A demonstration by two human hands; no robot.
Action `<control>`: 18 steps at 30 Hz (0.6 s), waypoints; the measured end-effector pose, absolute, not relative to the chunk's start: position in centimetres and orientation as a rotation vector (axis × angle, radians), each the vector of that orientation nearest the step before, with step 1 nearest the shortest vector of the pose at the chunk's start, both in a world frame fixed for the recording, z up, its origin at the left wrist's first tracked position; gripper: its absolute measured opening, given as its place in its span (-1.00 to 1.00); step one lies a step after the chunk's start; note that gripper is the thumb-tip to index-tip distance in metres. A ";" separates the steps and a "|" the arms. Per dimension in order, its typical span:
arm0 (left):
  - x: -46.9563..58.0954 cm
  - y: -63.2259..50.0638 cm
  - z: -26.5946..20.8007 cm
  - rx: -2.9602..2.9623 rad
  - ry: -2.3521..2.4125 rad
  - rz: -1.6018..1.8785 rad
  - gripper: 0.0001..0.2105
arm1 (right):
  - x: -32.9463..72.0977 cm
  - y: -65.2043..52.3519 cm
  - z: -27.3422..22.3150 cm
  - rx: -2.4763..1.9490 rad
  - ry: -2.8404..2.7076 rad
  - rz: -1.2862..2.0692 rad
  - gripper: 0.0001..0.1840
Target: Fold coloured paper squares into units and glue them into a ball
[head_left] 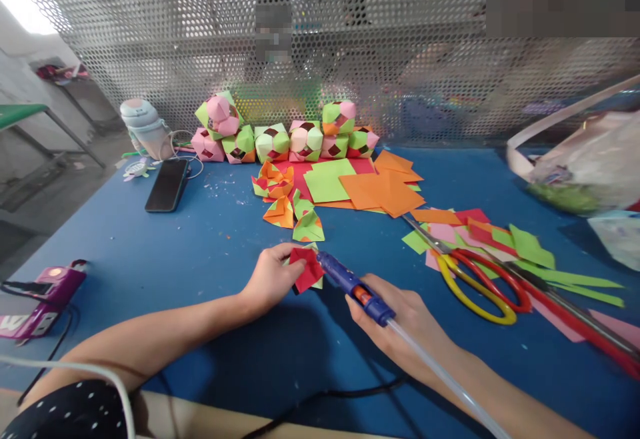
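Near the middle of the table, my left hand (273, 274) pinches a folded paper piece (306, 269), red in front with pale green showing behind it. My right hand (400, 312) is wrapped round a blue glue gun (345, 276) with an orange trigger, and a long clear glue stick (440, 372) comes out of its back end. The gun's nozzle is at the upper right edge of the red paper; whether it touches cannot be made out. Just beyond my left hand lie folded green pieces (307, 222) and orange pieces (274, 186).
Paper balls (273, 142) line the table's back by a perforated metal screen (200, 46). Orange sheets (383, 189) lie before them. Scissors (475, 279) rest on paper scraps at right, beside a plastic bag (585, 159). At left are a phone (169, 184), bottle (145, 126) and purple power strip (47, 299).
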State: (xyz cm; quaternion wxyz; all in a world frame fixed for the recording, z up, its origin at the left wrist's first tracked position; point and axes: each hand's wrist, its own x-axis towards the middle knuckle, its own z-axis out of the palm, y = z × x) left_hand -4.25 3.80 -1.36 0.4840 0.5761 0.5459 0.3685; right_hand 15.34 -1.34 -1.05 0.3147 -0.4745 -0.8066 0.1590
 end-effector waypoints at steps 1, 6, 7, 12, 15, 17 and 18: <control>-4.3 3.8 -1.3 1.415 1.330 0.898 -0.79 | 15.3 -1.3 -1.0 -1.247 -2.121 0.414 -0.97; -4.3 3.8 -1.4 1.474 1.336 0.903 -0.81 | 15.3 -1.3 -0.9 -1.245 -2.147 0.396 -0.94; -4.3 3.8 -1.5 1.476 1.332 0.900 -0.81 | 15.3 -1.3 -0.9 -1.251 -2.144 0.394 -0.94; -4.4 3.8 -1.6 1.510 1.343 0.908 -0.80 | 15.3 -1.3 -0.9 -1.245 -2.159 0.404 -0.94; -4.4 3.9 -1.7 1.526 1.342 0.903 -0.81 | 15.3 -1.3 -0.9 -1.262 -2.162 0.414 -0.93; -4.4 3.9 -1.7 1.532 1.345 0.895 -0.81 | 15.3 -1.3 -1.0 -1.271 -2.150 0.406 -0.93; -4.4 3.9 -1.7 1.538 1.348 0.898 -0.81 | 15.4 -1.3 -1.0 -1.269 -2.155 0.402 -0.93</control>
